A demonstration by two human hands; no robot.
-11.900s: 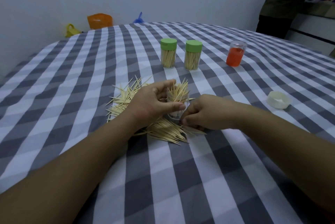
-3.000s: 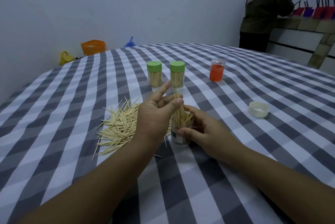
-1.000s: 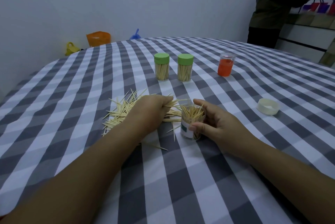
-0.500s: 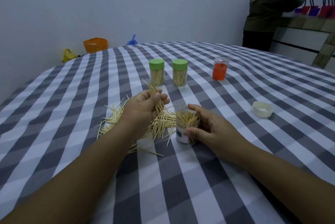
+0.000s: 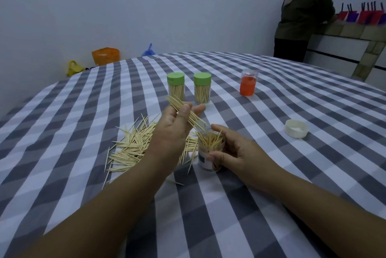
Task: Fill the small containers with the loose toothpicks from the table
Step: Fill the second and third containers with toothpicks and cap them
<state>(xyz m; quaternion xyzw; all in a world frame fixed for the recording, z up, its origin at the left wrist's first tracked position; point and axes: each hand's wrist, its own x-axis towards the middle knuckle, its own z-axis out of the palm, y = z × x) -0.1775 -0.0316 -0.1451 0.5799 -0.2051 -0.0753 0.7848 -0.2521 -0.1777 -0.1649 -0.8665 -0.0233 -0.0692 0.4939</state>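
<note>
Loading is under way: left hand [image 5: 173, 128] pinches a toothpick bundle [image 5: 186, 111] above the open container [image 5: 211, 153] gripped by right hand [image 5: 234, 153]; next, tips must drop inside its mouth.

Home room: checked tablecloth [image 5: 271, 174], tiled counter [image 5: 353, 32]

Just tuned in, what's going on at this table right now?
A person is packing toothpicks into jars. The left hand pinches a bundle of toothpicks, tilted down toward the open jar, which the right hand grips on the table. A loose pile still lies on the checked cloth. Two green-lidded jars stand full behind; a white lid lies to the right.
</note>
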